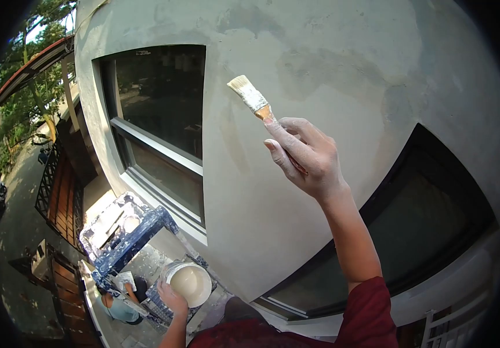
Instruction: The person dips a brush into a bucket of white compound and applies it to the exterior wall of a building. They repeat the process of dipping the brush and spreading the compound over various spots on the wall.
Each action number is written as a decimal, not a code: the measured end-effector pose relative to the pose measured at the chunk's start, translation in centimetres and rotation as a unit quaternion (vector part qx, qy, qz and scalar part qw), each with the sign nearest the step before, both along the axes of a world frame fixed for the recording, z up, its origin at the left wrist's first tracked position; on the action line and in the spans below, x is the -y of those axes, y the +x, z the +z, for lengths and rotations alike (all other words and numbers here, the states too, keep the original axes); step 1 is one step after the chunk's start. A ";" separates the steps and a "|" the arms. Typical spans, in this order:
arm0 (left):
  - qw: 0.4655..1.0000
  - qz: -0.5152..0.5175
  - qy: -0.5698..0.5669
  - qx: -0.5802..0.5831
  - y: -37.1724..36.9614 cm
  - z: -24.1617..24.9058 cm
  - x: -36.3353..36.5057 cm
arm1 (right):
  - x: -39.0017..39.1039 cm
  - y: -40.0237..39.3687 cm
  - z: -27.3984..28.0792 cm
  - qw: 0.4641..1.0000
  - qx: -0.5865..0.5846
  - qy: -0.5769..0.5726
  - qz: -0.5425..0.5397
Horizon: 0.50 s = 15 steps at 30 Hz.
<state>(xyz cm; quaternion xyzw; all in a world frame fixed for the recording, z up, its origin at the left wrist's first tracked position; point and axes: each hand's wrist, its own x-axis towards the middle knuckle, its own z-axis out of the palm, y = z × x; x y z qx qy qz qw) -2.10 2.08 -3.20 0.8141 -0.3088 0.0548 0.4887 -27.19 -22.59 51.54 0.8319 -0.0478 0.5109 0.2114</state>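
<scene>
A flat paintbrush (pixel 252 97) with pale bristles and a white-smeared metal band points up and left in front of the grey wall (pixel 296 69). My right hand (pixel 308 152), dusted with white, is closed around its wooden handle. Low in the view, my left hand (pixel 173 298) grips the left side of a white bucket (pixel 206 288) at its rim. Cream-coloured paint (pixel 187 284) fills much of the bucket. The bucket is near my body, at the paint-spattered platform.
A blue, paint-splashed stand (pixel 140 240) holds a tray with a small container (pixel 131 223). Below it, a person in a light blue top (pixel 123 310) is partly visible. A sliding window (pixel 157 110) is left of the brush; another dark window (pixel 418 214) lies right.
</scene>
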 end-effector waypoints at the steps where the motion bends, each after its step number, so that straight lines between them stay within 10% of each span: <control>1: 1.000 0.000 -0.005 0.004 -0.4 0.8 -0.1 | 0.4 1.0 0.2 1.000 -0.003 -0.002 0.006; 15: 0.998 0.013 -0.007 -0.054 1.0 1.9 0.8 | 4.3 6.5 7.1 0.994 -0.041 -0.082 -0.067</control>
